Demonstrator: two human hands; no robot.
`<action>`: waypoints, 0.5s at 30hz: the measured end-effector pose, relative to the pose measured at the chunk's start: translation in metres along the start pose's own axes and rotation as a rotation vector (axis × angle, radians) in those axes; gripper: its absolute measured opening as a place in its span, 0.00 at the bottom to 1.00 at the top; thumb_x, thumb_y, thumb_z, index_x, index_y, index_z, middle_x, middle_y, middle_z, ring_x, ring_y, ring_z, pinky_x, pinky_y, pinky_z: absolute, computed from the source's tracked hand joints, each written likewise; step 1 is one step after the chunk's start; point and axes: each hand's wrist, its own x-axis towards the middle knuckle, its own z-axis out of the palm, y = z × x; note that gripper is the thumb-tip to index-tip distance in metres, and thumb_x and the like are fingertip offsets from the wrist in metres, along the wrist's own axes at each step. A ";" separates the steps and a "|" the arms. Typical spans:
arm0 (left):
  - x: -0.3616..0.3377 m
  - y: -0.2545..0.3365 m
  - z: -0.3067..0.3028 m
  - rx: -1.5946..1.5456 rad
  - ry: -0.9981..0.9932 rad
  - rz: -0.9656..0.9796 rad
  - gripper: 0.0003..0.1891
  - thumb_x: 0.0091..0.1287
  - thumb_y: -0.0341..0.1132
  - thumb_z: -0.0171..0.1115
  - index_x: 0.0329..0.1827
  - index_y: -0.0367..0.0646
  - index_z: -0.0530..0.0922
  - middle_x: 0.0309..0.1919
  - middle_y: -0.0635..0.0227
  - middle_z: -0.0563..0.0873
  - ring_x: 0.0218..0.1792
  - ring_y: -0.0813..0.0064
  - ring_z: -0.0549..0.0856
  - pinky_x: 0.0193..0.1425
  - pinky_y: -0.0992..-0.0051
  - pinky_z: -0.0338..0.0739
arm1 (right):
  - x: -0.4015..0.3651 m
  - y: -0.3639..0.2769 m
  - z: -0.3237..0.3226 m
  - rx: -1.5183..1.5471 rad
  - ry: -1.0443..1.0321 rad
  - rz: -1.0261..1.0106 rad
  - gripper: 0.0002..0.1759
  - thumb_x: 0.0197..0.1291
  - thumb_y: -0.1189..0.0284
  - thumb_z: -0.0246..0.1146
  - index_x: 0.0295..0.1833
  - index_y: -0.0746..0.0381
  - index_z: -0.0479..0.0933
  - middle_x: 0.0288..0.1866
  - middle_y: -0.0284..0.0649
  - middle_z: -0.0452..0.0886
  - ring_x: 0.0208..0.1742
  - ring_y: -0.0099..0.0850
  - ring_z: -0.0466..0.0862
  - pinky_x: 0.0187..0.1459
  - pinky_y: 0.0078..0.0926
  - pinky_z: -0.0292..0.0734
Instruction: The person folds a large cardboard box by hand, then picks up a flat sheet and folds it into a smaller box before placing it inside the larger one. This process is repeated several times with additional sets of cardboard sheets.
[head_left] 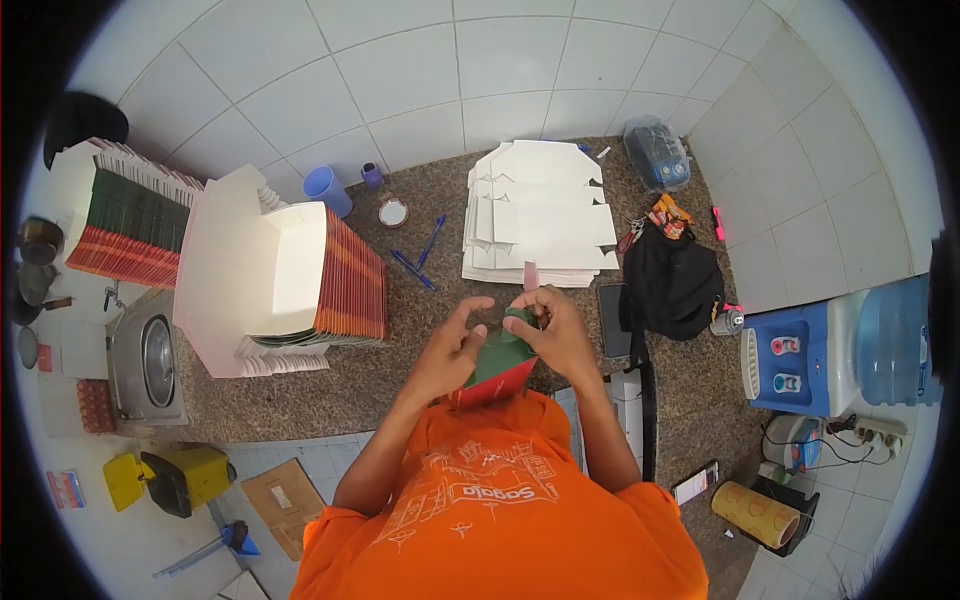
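A green and red printed card piece [500,365] is held close to the orange shirt, at the counter's front edge. My right hand [555,340] is closed on its upper right part, thumb and fingers pinched together. My left hand [455,350] is at its left side, thumb touching the card and fingers curled apart from the thumb. A small pinkish strip [531,274] stands just beyond my right fingers. Behind my hands lies a pile of flat white die-cut cards [545,215]. To the left is a nested stack of folded red and green boxes [350,280] with white insides.
Another box stack [130,220] stands at far left near the sink [150,360]. Blue pens [432,240], a blue cup [327,190] and a round tin [393,211] lie behind. At right are a black bag [675,280], a dark tablet [613,320] and a water dispenser [800,360].
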 end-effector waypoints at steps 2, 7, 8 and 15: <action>0.001 -0.002 -0.001 -0.043 0.010 0.011 0.20 0.81 0.27 0.52 0.74 0.39 0.68 0.36 0.67 0.86 0.32 0.86 0.83 0.37 0.79 0.74 | 0.000 -0.002 0.001 -0.114 0.139 -0.063 0.12 0.60 0.70 0.78 0.47 0.59 0.87 0.33 0.29 0.72 0.33 0.21 0.72 0.36 0.23 0.69; 0.009 -0.020 -0.001 -0.141 0.028 0.090 0.22 0.83 0.31 0.52 0.77 0.42 0.62 0.34 0.69 0.85 0.30 0.89 0.82 0.34 0.85 0.71 | 0.002 -0.023 0.006 -0.192 -0.043 -0.312 0.11 0.66 0.70 0.73 0.52 0.59 0.86 0.37 0.31 0.76 0.39 0.24 0.76 0.41 0.27 0.74; 0.008 -0.016 -0.004 -0.138 0.025 0.091 0.22 0.83 0.31 0.52 0.77 0.42 0.62 0.34 0.69 0.85 0.30 0.89 0.82 0.34 0.85 0.71 | 0.002 -0.021 0.006 -0.190 -0.040 -0.312 0.11 0.66 0.70 0.73 0.52 0.59 0.86 0.37 0.31 0.76 0.39 0.24 0.76 0.41 0.27 0.74; 0.002 0.006 -0.020 -0.469 -0.095 0.149 0.21 0.84 0.33 0.52 0.76 0.43 0.62 0.28 0.71 0.85 0.26 0.90 0.80 0.31 0.84 0.70 | 0.002 0.002 0.001 0.158 -0.027 -0.031 0.13 0.67 0.69 0.73 0.54 0.61 0.86 0.42 0.31 0.78 0.43 0.22 0.76 0.44 0.22 0.73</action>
